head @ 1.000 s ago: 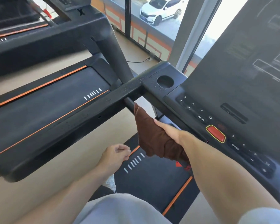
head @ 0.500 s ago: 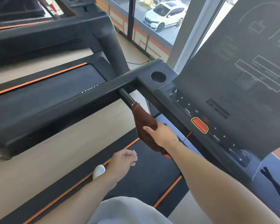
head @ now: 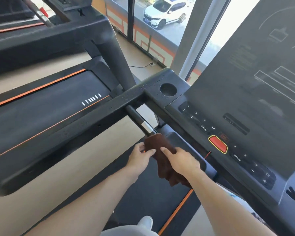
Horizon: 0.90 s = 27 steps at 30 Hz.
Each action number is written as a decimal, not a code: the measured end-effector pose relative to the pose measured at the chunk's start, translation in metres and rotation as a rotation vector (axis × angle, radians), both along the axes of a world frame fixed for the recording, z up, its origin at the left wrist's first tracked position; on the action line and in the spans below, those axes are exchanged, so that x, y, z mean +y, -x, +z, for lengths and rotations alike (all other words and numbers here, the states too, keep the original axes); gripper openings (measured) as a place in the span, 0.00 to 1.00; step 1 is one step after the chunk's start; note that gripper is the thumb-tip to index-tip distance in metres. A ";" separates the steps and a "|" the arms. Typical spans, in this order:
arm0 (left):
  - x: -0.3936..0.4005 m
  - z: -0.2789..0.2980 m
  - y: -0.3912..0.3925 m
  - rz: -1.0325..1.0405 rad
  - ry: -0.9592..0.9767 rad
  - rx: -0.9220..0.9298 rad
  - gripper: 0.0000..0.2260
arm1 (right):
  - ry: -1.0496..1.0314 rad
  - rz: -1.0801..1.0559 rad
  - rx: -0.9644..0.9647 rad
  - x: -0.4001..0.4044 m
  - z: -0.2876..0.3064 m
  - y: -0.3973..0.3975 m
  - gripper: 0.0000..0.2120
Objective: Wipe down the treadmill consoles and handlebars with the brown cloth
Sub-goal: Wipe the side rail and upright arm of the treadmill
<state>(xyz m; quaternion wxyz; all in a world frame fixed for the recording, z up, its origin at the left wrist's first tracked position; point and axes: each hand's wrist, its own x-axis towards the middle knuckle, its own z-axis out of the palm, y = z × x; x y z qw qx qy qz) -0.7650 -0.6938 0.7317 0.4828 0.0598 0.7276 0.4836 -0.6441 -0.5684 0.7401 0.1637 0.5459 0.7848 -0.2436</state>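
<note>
Wiping the inner handlebar (head: 140,120) near its free end, with the brown cloth (head: 162,155) wrapped over the bar and hanging below and behind the right hand (head: 182,161). Right fingers (head: 167,150) curled over the top of the cloth, clasping it around the bar; exact thumb position hidden under the fabric. Left hand (head: 140,156) alongside, fingertips and thumb pinching the cloth's near edge, just left of the right fingers and nearly touching them. Ahead of the fingertips, a bare stretch of bar: a silver sensor band (head: 147,127), then black tube running up to the wide side rail (head: 95,120). Beyond that, further forward and right of the fingers, the cup holder (head: 168,90) and the corner around it, speckled with droplets, apparently sprayed but not yet dried. To the right of the right hand, the console (head: 245,99) with its button strip and red stop button (head: 218,144); impossible to tell whether wiped or not. Farther left, well apart from both hands, a neighbouring treadmill (head: 41,103), and another beyond it, no sign of cleaning visible on either. Judging by this, early to middle of the job: one handlebar under way, wet rail and corner probably left, console and remaining machines likely ahead.
</note>
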 end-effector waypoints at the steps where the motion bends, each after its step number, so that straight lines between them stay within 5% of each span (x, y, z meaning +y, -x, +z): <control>1: 0.006 -0.004 0.006 -0.008 0.000 -0.032 0.15 | 0.024 0.009 -0.012 -0.001 0.002 0.004 0.35; 7: 0.023 -0.021 0.031 -0.144 -0.001 -0.173 0.20 | -0.294 0.117 0.260 -0.016 -0.001 0.014 0.16; 9: 0.023 -0.025 0.036 -0.165 0.007 -0.308 0.29 | -0.477 0.169 0.416 -0.021 -0.008 0.022 0.19; 12: 0.023 -0.025 0.051 -0.219 -0.022 -0.394 0.12 | -0.520 0.217 0.571 -0.032 -0.005 0.053 0.20; 14: 0.018 -0.018 0.068 -0.148 -0.042 -0.327 0.06 | -0.425 0.148 0.587 -0.030 0.006 0.082 0.19; 17: 0.012 0.003 0.099 -0.119 -0.100 0.012 0.16 | -0.379 0.054 0.654 -0.021 0.022 0.112 0.18; 24: 0.065 0.080 0.146 0.058 -0.356 0.305 0.15 | -0.707 0.000 0.940 0.027 0.090 0.155 0.17; 27: 0.093 0.105 0.157 0.156 -0.435 0.355 0.07 | -0.874 -0.060 0.872 0.064 0.113 0.173 0.21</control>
